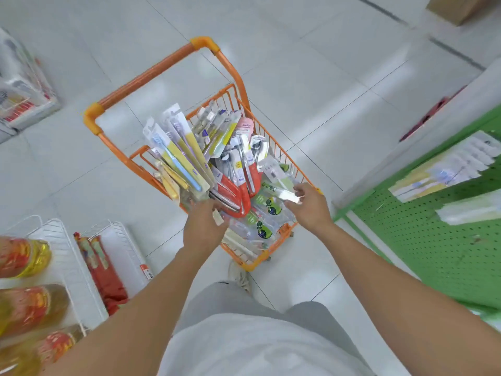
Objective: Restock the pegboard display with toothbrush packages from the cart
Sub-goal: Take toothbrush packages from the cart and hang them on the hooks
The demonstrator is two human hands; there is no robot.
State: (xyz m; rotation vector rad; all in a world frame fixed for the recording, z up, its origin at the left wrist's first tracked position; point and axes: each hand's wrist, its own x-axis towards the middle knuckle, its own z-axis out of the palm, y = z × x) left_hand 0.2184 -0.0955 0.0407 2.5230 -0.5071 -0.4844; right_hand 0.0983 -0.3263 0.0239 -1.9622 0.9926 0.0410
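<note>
Two hands reach down into the orange cart (273,147), which stands straight ahead of the person and holds a loose heap of toothbrush packages (217,169). The left hand (204,226) is curled over the near left part of the heap, its fingers closed around the lower ends of the yellow-and-blue packs and perhaps a red one; how many it actually has cannot be told. The right hand (309,206) pinches a clear pack (287,195) between thumb and fingers at the near right corner of the cart. The green pegboard (423,240) lies off to the right of the right hand, well apart from the cart, with two groups of packs already hanging on it (444,169). To do this pick well, it looks wise to gather packs of one kind only, take them by the card end with the hang-holes lined up, and lift straight up so the neighbours do not spill over the wire rim; a mixed fistful would need sorting again at the board. By count: one cart; roughly three red-backed packs beyond the left hand; at least four yellow-backed ones leaning beyond it and to its left; one pink pack at the far side; several green-labelled clear packs between the two hands, too overlapped for a firm number. Three bottles of oil (24,257) sit on a white wire shelf left of the left arm.
</note>
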